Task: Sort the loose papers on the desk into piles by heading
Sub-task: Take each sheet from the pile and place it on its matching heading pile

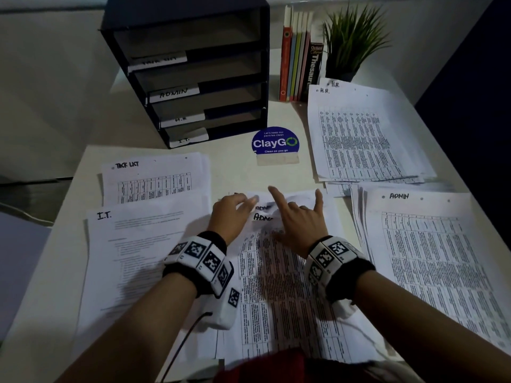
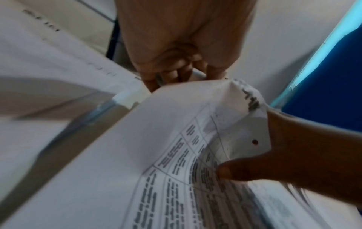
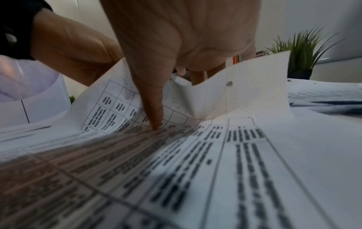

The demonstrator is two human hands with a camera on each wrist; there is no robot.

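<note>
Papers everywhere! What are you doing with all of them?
A person is sorting papers by heading. Both hands work the middle stack: the left hand holds its top corner, and the right hand lifts the top edge of sheets headed ADMIN. Piles marked TASK LIST, I.T., H.R. and ADMIN already lie around.

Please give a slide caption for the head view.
Both hands lift top sheets headed ADMIN, between sorted piles.

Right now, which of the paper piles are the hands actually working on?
The middle pile, headed ADMIN: both hands lift its top sheet's far edge. The I.T., TASK LIST, H.R. and right ADMIN piles lie untouched.
</note>
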